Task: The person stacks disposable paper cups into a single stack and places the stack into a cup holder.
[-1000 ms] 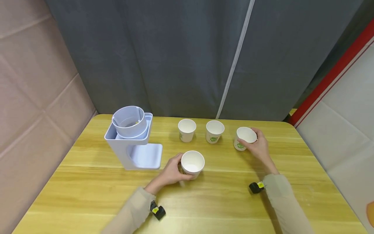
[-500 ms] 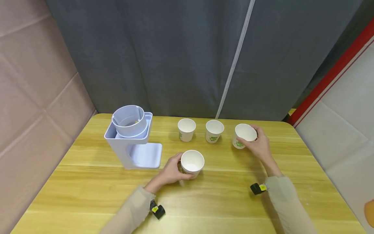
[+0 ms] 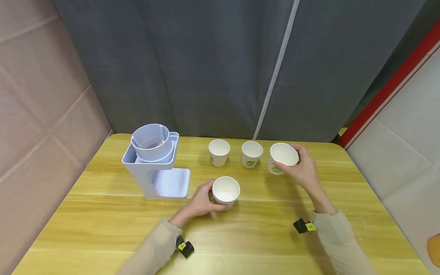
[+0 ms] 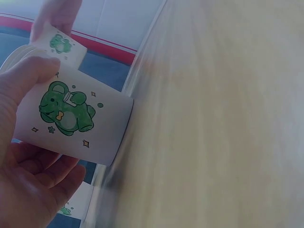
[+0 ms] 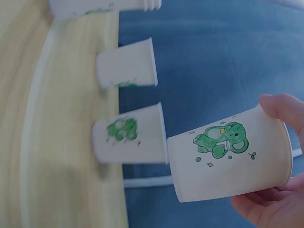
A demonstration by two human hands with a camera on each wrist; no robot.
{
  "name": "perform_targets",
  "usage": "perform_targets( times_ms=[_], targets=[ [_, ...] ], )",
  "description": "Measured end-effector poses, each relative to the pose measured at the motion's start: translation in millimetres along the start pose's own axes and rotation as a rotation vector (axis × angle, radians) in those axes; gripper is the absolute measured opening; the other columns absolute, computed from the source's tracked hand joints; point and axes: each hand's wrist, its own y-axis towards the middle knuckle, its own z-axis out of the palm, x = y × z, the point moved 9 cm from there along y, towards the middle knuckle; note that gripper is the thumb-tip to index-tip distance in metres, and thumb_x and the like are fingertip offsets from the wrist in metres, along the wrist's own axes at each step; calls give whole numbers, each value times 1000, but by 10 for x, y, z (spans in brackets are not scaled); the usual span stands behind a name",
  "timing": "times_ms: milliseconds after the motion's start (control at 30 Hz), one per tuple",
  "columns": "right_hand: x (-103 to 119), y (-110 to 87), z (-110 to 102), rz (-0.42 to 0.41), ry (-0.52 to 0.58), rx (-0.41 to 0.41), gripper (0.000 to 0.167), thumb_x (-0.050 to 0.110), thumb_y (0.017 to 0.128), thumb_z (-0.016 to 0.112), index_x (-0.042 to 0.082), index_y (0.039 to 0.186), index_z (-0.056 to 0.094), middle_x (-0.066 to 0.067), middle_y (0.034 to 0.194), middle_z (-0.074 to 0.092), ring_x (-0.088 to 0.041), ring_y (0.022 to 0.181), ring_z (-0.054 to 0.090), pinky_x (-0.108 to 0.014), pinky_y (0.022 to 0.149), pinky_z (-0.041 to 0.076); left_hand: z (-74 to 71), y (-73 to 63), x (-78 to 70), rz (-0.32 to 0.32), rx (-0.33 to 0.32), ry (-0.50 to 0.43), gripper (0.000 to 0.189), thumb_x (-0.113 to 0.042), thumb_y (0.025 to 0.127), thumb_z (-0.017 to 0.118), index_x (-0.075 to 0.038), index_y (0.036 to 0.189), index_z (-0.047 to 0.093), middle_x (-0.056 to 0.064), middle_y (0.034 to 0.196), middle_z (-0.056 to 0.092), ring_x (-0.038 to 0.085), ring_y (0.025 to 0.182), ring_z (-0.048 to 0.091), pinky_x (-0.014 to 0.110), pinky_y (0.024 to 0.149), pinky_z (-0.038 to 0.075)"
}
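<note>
My left hand (image 3: 202, 200) grips a small stack of nested white paper cups (image 4: 71, 114), upright at the table's middle; several rims show at its mouth, and a green cartoon animal is printed on its side. My right hand (image 3: 304, 168) holds a single white paper cup (image 5: 228, 152) with the same print, thumb and fingers near its rim. That cup is lifted above the table, tilted slightly. Just left of it stands a paper cup (image 3: 252, 154), and farther left another paper cup (image 3: 219, 152), both upright with mouths up.
A pale blue plastic dispenser (image 3: 137, 175) with a round hopper (image 3: 152, 151) and a flat base tray (image 3: 177, 183) stands at the left on the wooden table (image 3: 240, 244). A dark curtain (image 3: 213, 76) hangs behind the table's far edge.
My right hand has raised its cup from the table and carried it left, close to the standing cup. The left hand and its stack have stayed in place.
</note>
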Motion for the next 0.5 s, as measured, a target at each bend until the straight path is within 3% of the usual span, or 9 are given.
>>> perform_targets(
  times_ms=[167, 500],
  targets=[
    [202, -38, 36, -72, 65, 27, 70, 8, 70, 82, -3, 129, 46, -21, 123, 52, -32, 103, 51, -9, 74, 40, -2, -6, 4, -4, -2, -3, 70, -13, 61, 86, 2, 122, 54, 13, 113, 61, 26, 104, 58, 38, 91, 47],
    [477, -104, 144, -133, 170, 58, 72, 0, 65, 83, -3, 128, 47, -18, 120, 54, -22, 98, 51, -10, 75, 44, -4, -3, -9, 13, -10, 22, 70, -14, 61, 86, 2, 121, 54, 12, 112, 61, 26, 103, 58, 37, 90, 48]
  ],
)
